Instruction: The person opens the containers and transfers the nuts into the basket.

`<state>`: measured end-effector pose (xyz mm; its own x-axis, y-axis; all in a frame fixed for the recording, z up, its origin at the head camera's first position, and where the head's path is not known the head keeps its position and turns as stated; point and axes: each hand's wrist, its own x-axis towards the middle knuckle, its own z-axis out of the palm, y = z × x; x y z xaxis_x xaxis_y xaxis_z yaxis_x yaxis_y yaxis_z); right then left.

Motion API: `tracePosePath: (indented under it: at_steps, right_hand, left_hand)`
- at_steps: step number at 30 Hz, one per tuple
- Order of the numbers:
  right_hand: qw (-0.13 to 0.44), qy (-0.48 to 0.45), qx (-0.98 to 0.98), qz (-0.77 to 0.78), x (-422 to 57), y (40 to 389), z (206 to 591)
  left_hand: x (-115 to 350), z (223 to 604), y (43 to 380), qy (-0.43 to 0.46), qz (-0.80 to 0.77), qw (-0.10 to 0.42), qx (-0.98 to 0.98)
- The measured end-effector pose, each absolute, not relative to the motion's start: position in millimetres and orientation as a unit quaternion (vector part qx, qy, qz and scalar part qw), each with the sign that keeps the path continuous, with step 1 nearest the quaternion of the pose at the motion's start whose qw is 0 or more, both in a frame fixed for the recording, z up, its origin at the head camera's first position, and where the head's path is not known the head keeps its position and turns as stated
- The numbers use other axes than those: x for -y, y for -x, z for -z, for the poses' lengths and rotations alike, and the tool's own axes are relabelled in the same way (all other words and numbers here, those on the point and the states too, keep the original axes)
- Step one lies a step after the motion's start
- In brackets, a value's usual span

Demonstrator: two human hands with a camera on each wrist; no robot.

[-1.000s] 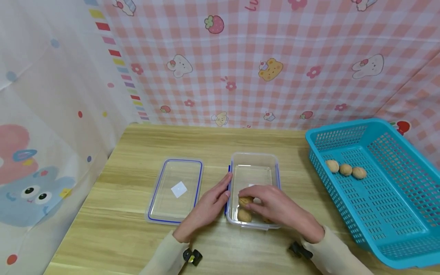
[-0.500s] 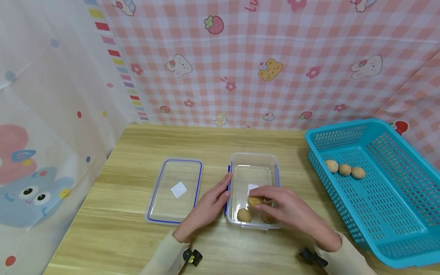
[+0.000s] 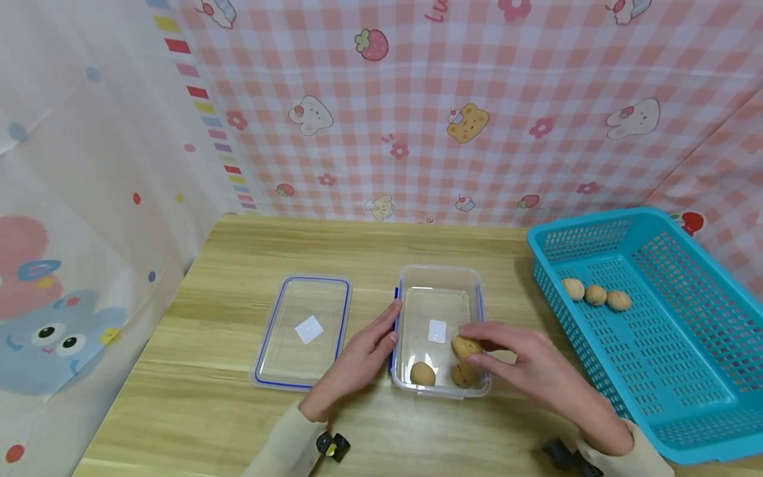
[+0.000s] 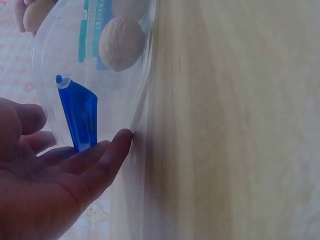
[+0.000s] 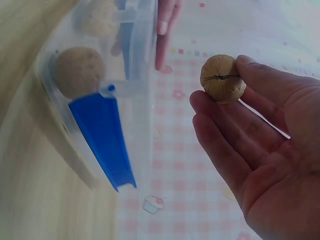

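Note:
A walnut (image 3: 465, 346) is pinched between the thumb and fingers of my right hand (image 3: 530, 361), above the right side of a clear plastic box (image 3: 438, 270). In the right wrist view that walnut (image 5: 220, 80) shows a dark seam, and the box's blue side latch (image 5: 104, 140) hangs down. Inside the box two walnuts lie at the near end, one at the left corner (image 3: 422, 374) and one at the right (image 3: 464, 375). My left hand (image 3: 359, 358) rests its fingers, nearly straight, against the box's left wall, over the blue latch (image 4: 80, 115) seen in the left wrist view.
The clear lid (image 3: 268, 331) with a blue seal lies flat left of the box. A turquoise basket (image 3: 661, 411) stands at the right, with three walnuts (image 3: 595, 295) near its left side. A patterned cloth (image 3: 381, 119) hangs behind the wooden table (image 3: 238, 258).
My right hand has moved rightward across the box with the walnut, from above the left walnut to above the right one. My left hand has stayed in place.

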<state>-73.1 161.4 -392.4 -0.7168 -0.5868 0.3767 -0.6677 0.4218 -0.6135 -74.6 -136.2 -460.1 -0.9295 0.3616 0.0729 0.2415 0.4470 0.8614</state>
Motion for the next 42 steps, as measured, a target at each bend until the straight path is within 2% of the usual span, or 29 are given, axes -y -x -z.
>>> tracePosePath:
  at_steps: [19,30,42]
  right_hand:
    - [0.111,-0.327,0.874,-0.342,-216,55,364]
    - [0.100,-0.286,0.899,-0.317,-246,47,349]
    - [0.134,-0.256,0.910,-0.296,-275,50,325]
  left_hand:
    - [136,462,75,-0.165,-0.500,0.069,-0.847]
    - [135,463,75,-0.158,-0.495,0.078,-0.851]
    - [135,461,74,-0.156,-0.496,0.082,-0.850]
